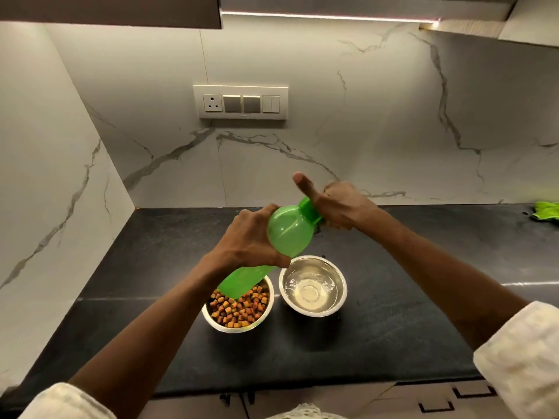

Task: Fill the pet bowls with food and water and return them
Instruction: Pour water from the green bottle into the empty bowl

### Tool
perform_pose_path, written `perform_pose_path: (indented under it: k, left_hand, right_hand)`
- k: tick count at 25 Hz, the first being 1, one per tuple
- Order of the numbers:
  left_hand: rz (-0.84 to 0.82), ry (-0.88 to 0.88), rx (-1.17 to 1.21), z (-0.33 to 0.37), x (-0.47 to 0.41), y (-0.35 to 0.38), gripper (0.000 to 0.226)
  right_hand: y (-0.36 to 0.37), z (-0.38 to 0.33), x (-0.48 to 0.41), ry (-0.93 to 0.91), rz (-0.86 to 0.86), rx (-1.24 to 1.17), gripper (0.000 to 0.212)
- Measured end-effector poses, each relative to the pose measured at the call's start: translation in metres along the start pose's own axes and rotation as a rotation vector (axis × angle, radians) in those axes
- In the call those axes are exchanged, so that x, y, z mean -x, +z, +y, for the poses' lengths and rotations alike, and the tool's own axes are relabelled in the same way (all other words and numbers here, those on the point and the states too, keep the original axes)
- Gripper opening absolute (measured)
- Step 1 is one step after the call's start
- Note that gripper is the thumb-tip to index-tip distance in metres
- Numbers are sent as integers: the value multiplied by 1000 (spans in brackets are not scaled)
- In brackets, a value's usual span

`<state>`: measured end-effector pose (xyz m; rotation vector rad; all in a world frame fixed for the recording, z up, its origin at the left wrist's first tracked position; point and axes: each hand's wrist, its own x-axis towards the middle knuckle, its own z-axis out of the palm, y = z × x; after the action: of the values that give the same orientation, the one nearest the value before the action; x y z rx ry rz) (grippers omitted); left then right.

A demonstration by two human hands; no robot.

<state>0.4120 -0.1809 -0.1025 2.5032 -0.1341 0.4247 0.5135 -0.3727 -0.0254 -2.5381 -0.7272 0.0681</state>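
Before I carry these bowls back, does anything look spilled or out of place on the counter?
Nothing stands out. The kibble bowl and water bowl sit upright, side by side on the dark counter, with no visible spills. A green cloth lies at the far right edge.

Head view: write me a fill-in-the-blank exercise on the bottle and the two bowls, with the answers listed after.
1. The left hand grips the body of a bottle whose colour is ____.
2. The right hand is at the bottle's ____.
3. The steel bowl on the left holds dry pet ____.
4. The steel bowl on the right holds clear ____.

Missing words: green; cap; food; water
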Motion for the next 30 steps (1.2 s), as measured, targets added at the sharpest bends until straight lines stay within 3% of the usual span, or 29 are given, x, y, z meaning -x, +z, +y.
perform_pose_path:
  k: [2,4,5,7,9,10,13,14,16,18,20,22,23,25,28,30]
  left_hand:
    - [58,-25,-15,-3,-6,-10,100]
    - [93,-63,-9,-10,-13,-19,99]
    - [91,-66,-9,-12,-15,-22,98]
    - [57,-32,-14,-12,-18,-23,101]
    - [53,-10,-10,-11,-20,-21,104]
    - [64,-16,-5,-11,-21,-21,103]
    - [65,-33,-1,-14,-26,-26,101]
    - [48,-22,-7,-14,-26,-26,101]
    - [40,-13,-9,-14,-27,-23,101]
    - [60,-31,2,-15,-31,-22,100]
    - [43,-23,-4,-17,-35,-21,98]
    - [37,-10,-10,-20,-40,-20,98]
    - [52,-14,-2,-22,-43,-20,99]
    - [103,-23,10,-24,-52,-18,100]
    - [75,-13,18,-32,-66,-13,99]
    - [17,-16,30,-41,-75,-5,99]
  right_hand:
    - [-20,0,-5,-45,-99,-94,92]
    - [-40,-3,-7,-240,-312,-211,62]
    - [-43,-2,-7,-325,-345,-251,59]
    - [-36,-5,-8,-335,-84,-106,36]
    - [-34,-11,-18,-264,213,-2,76]
    - [-36,-10,-22,-229,214,-28,81]
    - [-41,-9,-25,-342,-60,-142,55]
    - [-38,-8,-26,-349,-13,-113,54]
    - [-35,-14,-26,-276,181,-72,78]
    - [-35,-13,-33,-222,88,-125,91]
    - [-35,-12,-35,-320,-108,-55,73]
    - [-31,-9,-37,-308,-35,-52,54]
    - [-27,-10,-40,-228,37,-93,59]
    - [-24,-8,-47,-130,9,-165,70]
    - [-32,-3,-56,-292,-161,-174,63]
    - [-31,2,-63,-301,-150,-108,62]
